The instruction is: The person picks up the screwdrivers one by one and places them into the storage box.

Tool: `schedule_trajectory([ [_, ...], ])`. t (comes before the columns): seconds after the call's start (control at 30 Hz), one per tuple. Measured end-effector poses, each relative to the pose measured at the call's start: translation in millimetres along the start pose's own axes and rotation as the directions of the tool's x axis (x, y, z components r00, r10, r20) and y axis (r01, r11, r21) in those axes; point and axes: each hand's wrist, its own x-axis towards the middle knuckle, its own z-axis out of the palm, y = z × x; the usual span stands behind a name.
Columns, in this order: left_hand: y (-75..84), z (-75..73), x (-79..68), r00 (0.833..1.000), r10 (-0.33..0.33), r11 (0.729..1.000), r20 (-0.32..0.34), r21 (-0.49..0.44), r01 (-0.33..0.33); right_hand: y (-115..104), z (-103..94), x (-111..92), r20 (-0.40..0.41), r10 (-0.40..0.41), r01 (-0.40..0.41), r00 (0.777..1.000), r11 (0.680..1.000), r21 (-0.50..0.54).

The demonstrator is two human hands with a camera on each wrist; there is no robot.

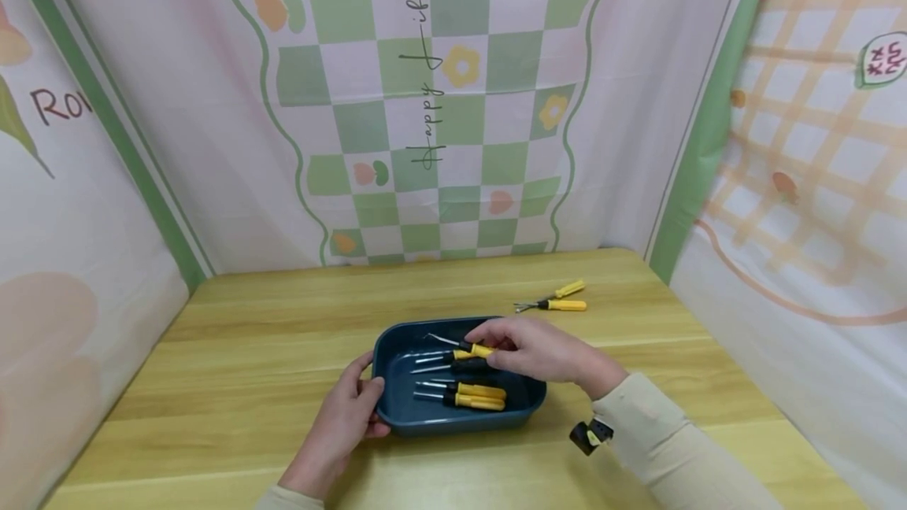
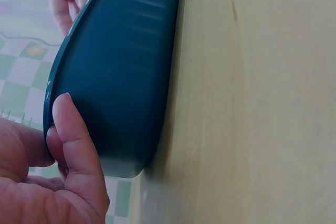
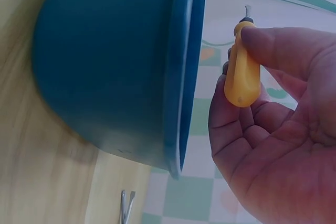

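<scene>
A dark blue plastic box [image 1: 397,419] stands on the table. My left hand [image 1: 345,408] grips its left end, thumb over the rim and fingers against the outer wall [image 2: 121,66]. Over the box's right part, my right hand [image 1: 534,349] pinches a hook pick [image 3: 244,72] by its yellow handle, between thumb and fingers. Its thin metal shaft points left and ends in a bent tip. Inside the box lie several yellow-handled screwdrivers [image 1: 482,402] and a black-handled tool [image 1: 471,366], shafts pointing left. My right hand partly hides the box's far right corner.
Two yellow-handled tools [image 1: 567,305] lie on the wooden table [image 1: 269,352] behind the box to the right, their metal shafts crossing. Patterned curtains [image 1: 453,124] stand along the table's back and sides. A black strap device [image 1: 591,437] hangs at my right cuff.
</scene>
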Motion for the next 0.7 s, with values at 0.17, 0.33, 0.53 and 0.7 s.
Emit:
schedule_trajectory([
  [0.17,-0.5,-0.8,0.3,1.000,-0.002,1.000,0.001,-0.001,0.002,0.0,2.6,1.4,0.021,0.004,-0.004,1.000,1.000,0.002],
  [0.33,-1.3,-1.0,1.2,1.000,-0.006,1.000,-0.001,-0.006,0.006,-0.5,5.7,2.4,0.035,-0.001,0.000,0.999,1.000,0.012],
  [0.53,-1.0,-0.3,0.9,1.000,-0.011,1.000,-0.004,-0.007,0.011,-0.5,9.5,3.0,0.059,-0.003,0.003,0.998,1.000,0.004],
  [0.7,-1.8,-0.9,1.1,1.000,-0.005,1.000,-0.004,-0.008,0.005,0.6,12.3,3.8,0.088,-0.009,0.009,0.996,1.000,0.006],
])
